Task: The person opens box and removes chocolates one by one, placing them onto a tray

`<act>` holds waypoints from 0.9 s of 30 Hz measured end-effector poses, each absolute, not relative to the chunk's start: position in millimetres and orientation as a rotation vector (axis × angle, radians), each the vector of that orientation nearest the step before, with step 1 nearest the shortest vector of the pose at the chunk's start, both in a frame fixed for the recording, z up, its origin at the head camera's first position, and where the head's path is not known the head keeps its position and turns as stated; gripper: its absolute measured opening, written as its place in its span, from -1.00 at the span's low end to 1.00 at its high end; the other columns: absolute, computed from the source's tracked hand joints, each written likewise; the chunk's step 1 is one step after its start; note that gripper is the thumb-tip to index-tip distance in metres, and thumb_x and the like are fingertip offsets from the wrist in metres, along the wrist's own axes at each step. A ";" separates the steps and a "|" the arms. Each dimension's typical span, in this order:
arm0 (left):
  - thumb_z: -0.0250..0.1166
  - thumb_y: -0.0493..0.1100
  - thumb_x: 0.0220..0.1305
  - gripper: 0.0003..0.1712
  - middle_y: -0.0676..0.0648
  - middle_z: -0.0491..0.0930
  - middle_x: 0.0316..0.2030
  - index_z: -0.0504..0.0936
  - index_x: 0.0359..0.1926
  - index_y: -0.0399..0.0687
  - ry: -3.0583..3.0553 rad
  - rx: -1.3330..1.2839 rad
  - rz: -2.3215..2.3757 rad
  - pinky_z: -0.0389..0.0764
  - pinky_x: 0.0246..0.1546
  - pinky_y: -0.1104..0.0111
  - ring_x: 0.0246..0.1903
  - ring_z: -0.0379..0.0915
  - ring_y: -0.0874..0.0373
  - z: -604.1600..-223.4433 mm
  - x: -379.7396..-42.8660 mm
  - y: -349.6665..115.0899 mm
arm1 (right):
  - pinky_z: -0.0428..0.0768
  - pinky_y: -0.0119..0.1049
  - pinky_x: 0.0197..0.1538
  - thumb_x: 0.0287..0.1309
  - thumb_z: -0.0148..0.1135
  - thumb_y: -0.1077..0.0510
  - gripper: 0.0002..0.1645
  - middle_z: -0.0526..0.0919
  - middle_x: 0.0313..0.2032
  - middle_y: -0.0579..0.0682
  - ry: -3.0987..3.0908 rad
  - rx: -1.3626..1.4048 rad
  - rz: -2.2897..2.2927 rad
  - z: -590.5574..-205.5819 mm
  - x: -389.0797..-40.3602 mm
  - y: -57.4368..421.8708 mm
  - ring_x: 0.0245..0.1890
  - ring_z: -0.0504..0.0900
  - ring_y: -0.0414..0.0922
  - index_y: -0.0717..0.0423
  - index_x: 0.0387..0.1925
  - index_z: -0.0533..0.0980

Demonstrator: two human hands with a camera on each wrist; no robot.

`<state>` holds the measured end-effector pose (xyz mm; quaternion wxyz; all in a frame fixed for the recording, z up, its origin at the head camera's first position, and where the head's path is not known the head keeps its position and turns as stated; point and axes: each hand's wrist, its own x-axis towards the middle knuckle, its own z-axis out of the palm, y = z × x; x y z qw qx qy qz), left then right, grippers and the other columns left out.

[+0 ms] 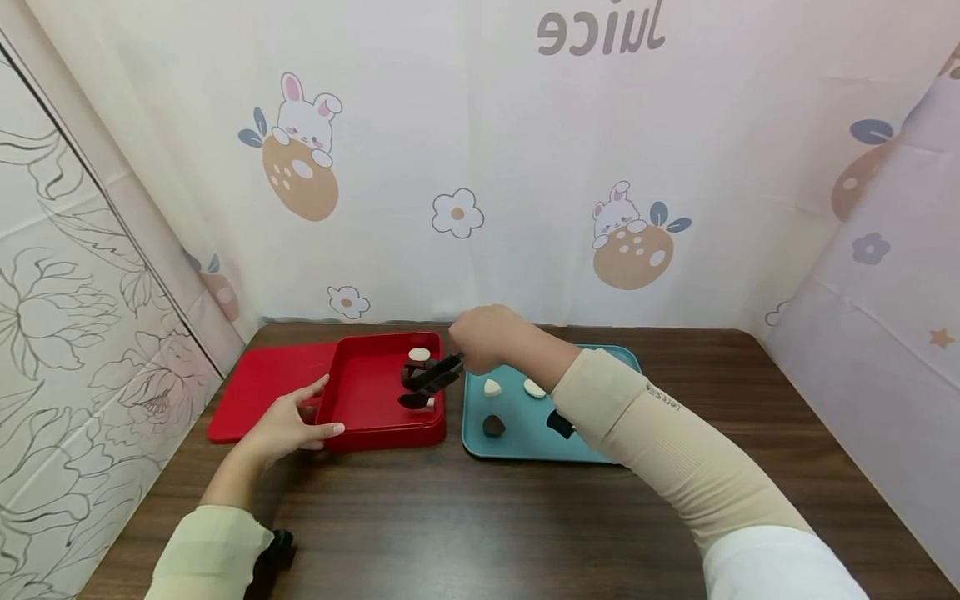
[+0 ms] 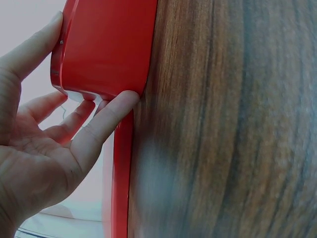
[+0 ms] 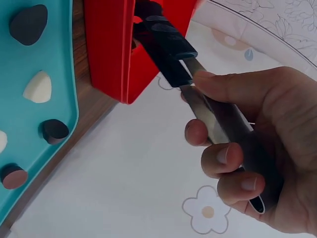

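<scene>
My left hand (image 1: pixel 288 425) holds the front-left corner of a red box (image 1: pixel 386 437), its thumb and fingertips against the walls. In the right wrist view, my right hand (image 3: pixel 262 144) grips metal tongs (image 3: pixel 210 119) with black tips. Those tips reach down into the right side of the box, among small pieces that look like chocolates. A white piece (image 1: pixel 419 355) lies near the back right corner there. Whether the tips pinch a piece cannot be told, as they cover the dark ones below.
Right of the box lies a teal tray (image 1: pixel 517 448) bearing several dark and white pieces, such as a brown one (image 1: pixel 493 426); my right forearm hides part of it. A flat red lid (image 1: pixel 262 387) lies left of the box. A curtain (image 1: pixel 525 275) hangs behind the wooden table (image 1: pixel 465 525).
</scene>
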<state>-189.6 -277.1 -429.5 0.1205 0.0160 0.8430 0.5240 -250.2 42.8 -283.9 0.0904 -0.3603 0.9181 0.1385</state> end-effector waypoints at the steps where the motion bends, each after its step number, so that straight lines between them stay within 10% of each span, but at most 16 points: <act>1: 0.53 -0.04 0.04 0.19 -0.44 0.15 0.31 -0.02 0.54 -0.07 2.463 0.048 1.530 0.70 -0.24 0.13 0.15 0.27 -0.37 -429.5 -189.5 -277.0 | 0.49 -0.38 -0.50 0.15 0.24 0.14 -0.78 0.65 -0.41 -0.15 2.723 -1.068 0.425 -283.9 -249.5 42.2 -0.48 0.45 -0.18 -0.06 -0.20 0.72; 11: 0.53 -0.05 0.04 0.19 -0.44 0.13 0.33 -0.02 0.54 -0.07 2.453 0.050 1.537 0.71 -0.25 0.13 0.14 0.29 -0.36 -429.2 -189.9 -276.2 | 0.33 -0.41 -0.61 0.14 0.26 0.16 -0.85 0.51 -0.62 -0.20 2.677 -1.078 0.421 -291.1 -245.5 39.2 -0.56 0.32 -0.22 -0.12 -0.50 0.64; 27: 0.53 -0.06 0.04 0.19 -0.45 0.11 0.33 -0.03 0.54 -0.05 2.434 0.034 1.555 0.71 -0.27 0.13 0.18 0.21 -0.40 -429.6 -189.0 -276.5 | 0.59 -0.35 -0.44 0.23 0.31 0.10 -0.71 0.73 -0.15 -0.12 2.658 -1.223 0.256 -304.2 -251.4 60.2 -0.35 0.62 -0.20 -0.08 0.00 0.68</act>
